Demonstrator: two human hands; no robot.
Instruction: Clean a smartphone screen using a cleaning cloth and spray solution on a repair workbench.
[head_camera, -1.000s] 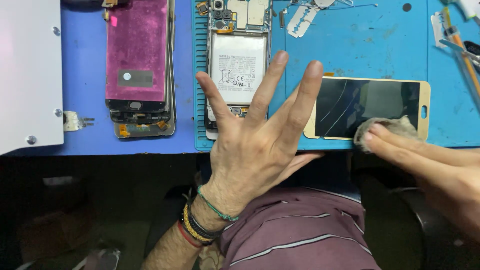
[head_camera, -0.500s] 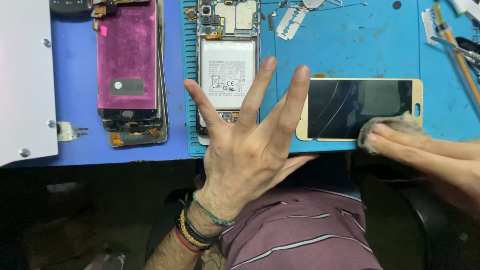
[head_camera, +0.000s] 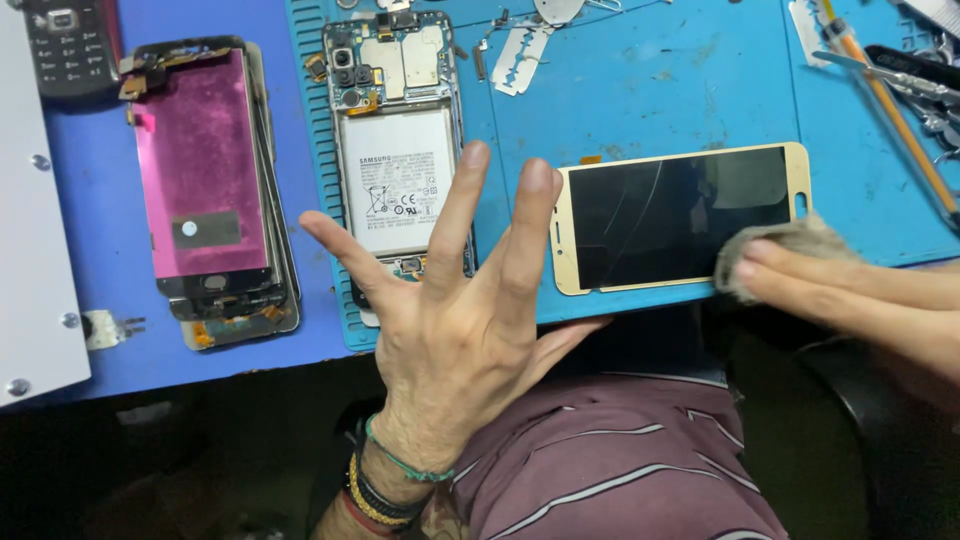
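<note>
Gold-framed cracked screen (head_camera: 680, 215): right hand (head_camera: 800, 280) pinches the cloth (head_camera: 775, 250), left hand (head_camera: 455, 310) splayed empty; I'd wipe gently, steadying that edge.

Blue work mat (head_camera: 690, 90) on a darker blue tabletop (head_camera: 110, 340), dark shadowed floor (head_camera: 150, 470) beneath, even overhead light

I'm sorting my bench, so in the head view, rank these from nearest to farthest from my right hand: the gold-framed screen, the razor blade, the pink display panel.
From the right hand:
1. Gold-framed screen, just left of it, beside the cloth.
2. Razor blade, up at the mat's top.
3. Pink display panel, far left.
</note>
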